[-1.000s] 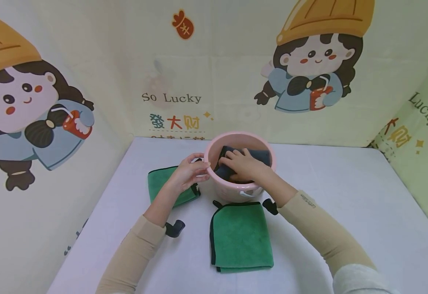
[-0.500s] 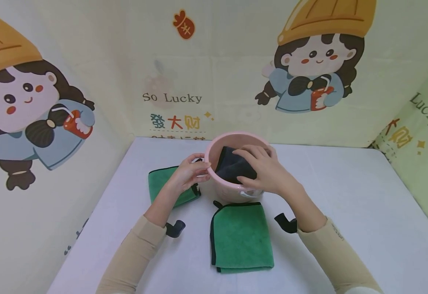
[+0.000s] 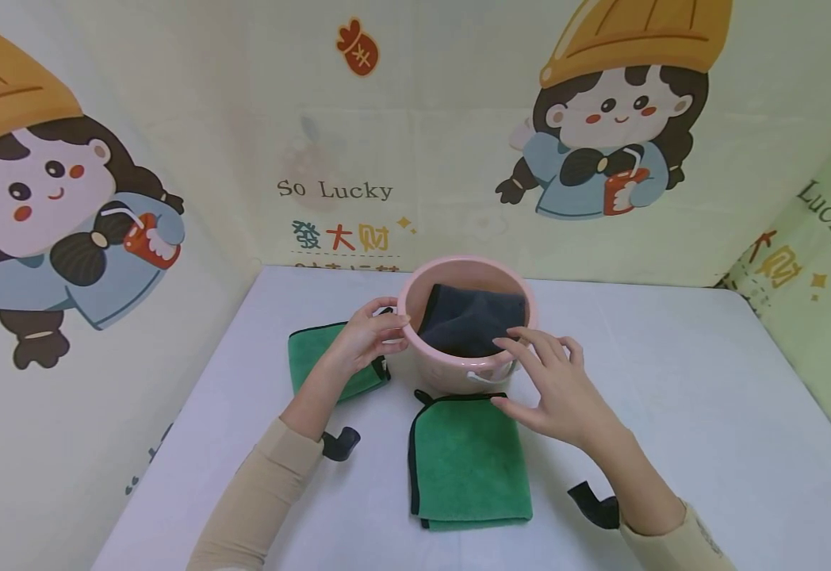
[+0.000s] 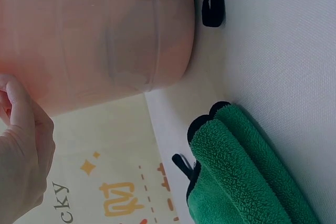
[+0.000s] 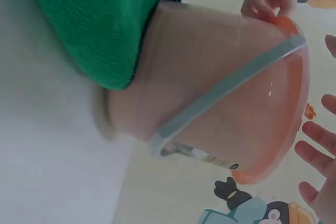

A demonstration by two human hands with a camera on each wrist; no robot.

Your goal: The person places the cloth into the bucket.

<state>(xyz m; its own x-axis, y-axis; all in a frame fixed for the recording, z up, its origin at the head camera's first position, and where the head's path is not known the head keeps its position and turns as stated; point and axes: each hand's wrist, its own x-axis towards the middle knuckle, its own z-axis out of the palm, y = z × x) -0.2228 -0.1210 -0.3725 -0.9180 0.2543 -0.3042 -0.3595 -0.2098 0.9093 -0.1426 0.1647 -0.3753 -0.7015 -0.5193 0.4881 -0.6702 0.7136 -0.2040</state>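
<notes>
A pink bucket (image 3: 451, 374) with a grey handle (image 5: 236, 85) stands upright on the table. Inside it lies a folded dark grey towel (image 3: 469, 321). My left hand (image 3: 367, 341) pinches the bucket's rim on the left side between thumb and fingers. To the right of the bucket, my right hand (image 3: 561, 388) hovers with spread fingers and holds nothing. Its fingertips overlap the bucket's right edge in the head view, but the right wrist view has them apart from the rim. A folded green towel (image 3: 469, 464) with black edging lies in front of the bucket.
A second folded green towel (image 3: 312, 345) rests left of the bucket, partly under my left hand and forearm. The white table (image 3: 672, 381) reaches back to a cartoon-printed wall covering (image 3: 444, 159). Black straps or mounts (image 3: 340, 444) stick out at both wrists.
My right hand has come out of the bucket, moving right and toward me, and has left the dark grey towel lying inside. The left hand has stayed at the rim.
</notes>
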